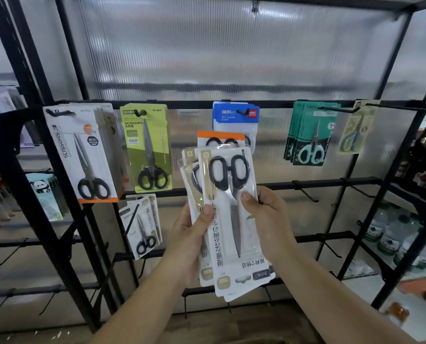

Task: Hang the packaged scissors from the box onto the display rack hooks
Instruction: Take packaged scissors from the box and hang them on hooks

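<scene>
Holding a fanned stack of packs [234, 219] at frame centre: left hand [192, 234] and right hand [269, 219] both grip it. Long axis near upright, handles up, blades down. Rack [231, 104] behind.

Bare forearms, no sleeves; left grip [191, 234], right grip [269, 217].

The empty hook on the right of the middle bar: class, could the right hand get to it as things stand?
Probably yes. The empty hook juts out just right of the right hand with nothing between them, but that hand is gripping the scissor packs.
</scene>
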### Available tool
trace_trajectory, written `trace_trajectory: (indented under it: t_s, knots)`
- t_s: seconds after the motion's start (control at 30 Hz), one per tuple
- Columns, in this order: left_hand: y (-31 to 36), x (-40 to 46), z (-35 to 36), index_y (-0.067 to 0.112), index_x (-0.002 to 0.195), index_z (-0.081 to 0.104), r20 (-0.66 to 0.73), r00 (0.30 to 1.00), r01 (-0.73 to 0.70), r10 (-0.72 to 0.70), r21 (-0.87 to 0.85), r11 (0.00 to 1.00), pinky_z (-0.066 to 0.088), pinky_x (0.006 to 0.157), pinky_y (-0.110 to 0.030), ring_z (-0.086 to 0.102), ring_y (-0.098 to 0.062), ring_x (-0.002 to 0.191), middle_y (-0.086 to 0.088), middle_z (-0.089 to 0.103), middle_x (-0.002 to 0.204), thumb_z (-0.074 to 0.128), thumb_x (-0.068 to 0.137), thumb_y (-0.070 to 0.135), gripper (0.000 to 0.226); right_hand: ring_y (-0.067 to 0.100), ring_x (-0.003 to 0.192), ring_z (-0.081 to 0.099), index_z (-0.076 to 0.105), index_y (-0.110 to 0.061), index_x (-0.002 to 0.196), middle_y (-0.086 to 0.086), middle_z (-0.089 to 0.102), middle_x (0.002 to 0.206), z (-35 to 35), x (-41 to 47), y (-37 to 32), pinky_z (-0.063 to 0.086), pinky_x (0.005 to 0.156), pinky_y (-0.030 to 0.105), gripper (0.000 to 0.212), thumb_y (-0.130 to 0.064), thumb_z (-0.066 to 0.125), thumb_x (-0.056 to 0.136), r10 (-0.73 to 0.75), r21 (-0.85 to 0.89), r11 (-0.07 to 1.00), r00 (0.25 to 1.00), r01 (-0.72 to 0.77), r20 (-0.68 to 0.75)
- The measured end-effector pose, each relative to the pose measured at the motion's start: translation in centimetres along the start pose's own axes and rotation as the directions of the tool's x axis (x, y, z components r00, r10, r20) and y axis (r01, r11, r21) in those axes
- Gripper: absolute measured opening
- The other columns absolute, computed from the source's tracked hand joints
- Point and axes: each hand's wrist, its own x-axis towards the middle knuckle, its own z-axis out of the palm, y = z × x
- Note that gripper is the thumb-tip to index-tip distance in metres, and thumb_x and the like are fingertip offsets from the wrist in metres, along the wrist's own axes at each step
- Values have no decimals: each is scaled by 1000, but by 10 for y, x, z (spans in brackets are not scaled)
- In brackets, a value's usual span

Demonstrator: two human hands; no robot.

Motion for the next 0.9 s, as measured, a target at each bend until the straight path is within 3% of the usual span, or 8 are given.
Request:
trace_trajectory:
  t_s: [0.2, 0.27, 0.37, 0.4, 0.43, 0.5, 0.77, 0.9]
  knots:
    - [-2, -2, -11, 33, 94, 50, -51, 995, 88, -90, -47, 995, 48, 72, -17, 65, 4, 56, 13, 71, 64, 51, 90, 23, 10, 28, 80, 57, 61, -1, 86, 13, 62, 83, -25, 10, -5, 48, 76, 38, 5, -4, 57, 88, 205, 91, 975, 979, -205, 9]
    - [5, -7, -7, 37, 115, 37, -63, 994, 93, -94, -21, 995, 30, 84, -23, 56, 12, 45, 21, 64, 53, 49, 95, 20, 29, 24, 81, 55, 60, -10, 77, 5, 64, 78, -32, 14, -4, 44, 75, 35, 12, -3, 60, 86, 169, -13, 985, 985, -169, -23]
    - [12, -1, -17, 13, 128, 34, -73, 990, 123, -121, 22, 992, 31, 82, -22, 57, 13, 54, 22, 67, 61, 53, 92, 21, 42, 22, 73, 59, 66, -20, 76, -3, 68, 73, -36, 17, -13, 42, 65, 30, 22, 0, 62, 85, 60, -298, 954, 992, -25, 108]
    - [11, 4, -25, 22, 129, 31, -43, 989, 147, -144, 54, 988, 40, 82, -24, 64, 8, 64, 16, 72, 72, 56, 88, 22, 48, 25, 74, 62, 69, -22, 78, -1, 70, 74, -38, 19, -16, 44, 66, 29, 23, 0, 64, 84, 28, -405, 913, 987, 38, 156]
    - [13, 7, -31, 23, 112, 57, -20, 988, 152, -151, 86, 985, 47, 82, -27, 70, -3, 78, 7, 75, 86, 60, 82, 24, 30, 30, 77, 64, 72, -20, 81, 5, 71, 78, -39, 22, -19, 44, 69, 29, 21, -1, 64, 84, -2, -506, 856, 981, 101, 192]
    - [17, 10, -41, 10, 122, 58, -11, 986, 166, -167, 157, 974, 52, 84, -39, 69, -23, 95, -8, 73, 103, 65, 73, 27, 52, 36, 89, 63, 74, -12, 95, 16, 71, 90, -41, 26, -23, 45, 73, 32, 15, -6, 65, 85, -36, -669, 716, 967, 201, 252]
    - [0, 1, -45, 9, 114, 63, -5, 982, 181, -186, 265, 947, 58, 78, -39, 69, -29, 94, -12, 72, 102, 71, 66, 15, 49, 18, 102, 45, 53, -34, 132, -4, 52, 100, -27, 30, -13, 32, 85, 29, 43, -31, 61, 89, 40, -849, 330, 893, 413, 449]
    - [-6, -2, -47, 7, 115, 62, -44, 989, 148, -144, 118, 982, 59, 72, -38, 68, -32, 96, -16, 71, 106, 67, 73, 12, 42, 24, 138, 15, 35, -35, 142, 0, 29, 148, -22, 27, -4, 9, 114, 48, 63, -52, 57, 86, -233, -950, 162, 946, 266, 225]
